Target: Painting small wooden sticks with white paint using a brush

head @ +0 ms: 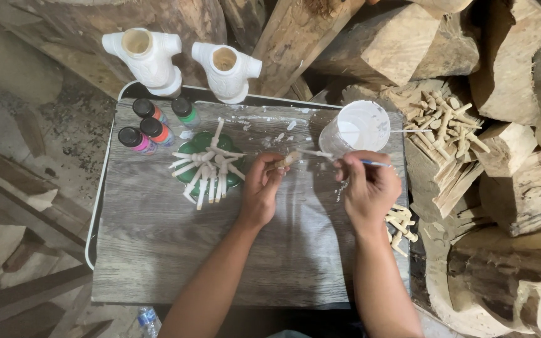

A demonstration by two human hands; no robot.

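Holding a small wooden peg (288, 159) pinched in the fingertips of your left hand (259, 191), you have its white-coated end pointing toward your right hand (368, 188), which is closed around a thin brush (377, 164). The brush tip seems to meet the peg just in front of your knuckles, though the contact itself is too small to make out.

Just beyond your right hand stands a white cup of paint (355, 128), tilted a little, with a thin stick resting across its rim. Beyond your left hand lies a green dish (203, 142) carrying a fan of white-painted pegs (206, 169) — by the look of it, the finished ones. Further out on that side stand four small paint bottles (151, 125) with black caps, and past them two white carved figures (183, 62).

To the outer side of your right hand, bare pegs (401, 226) lie at the table (158, 250) edge, and a bigger heap of unpainted pegs (443, 122) sits on the split wood beyond — so I judge you are partway through, with about as much left raw as coated. The colour bottles all have their caps on.
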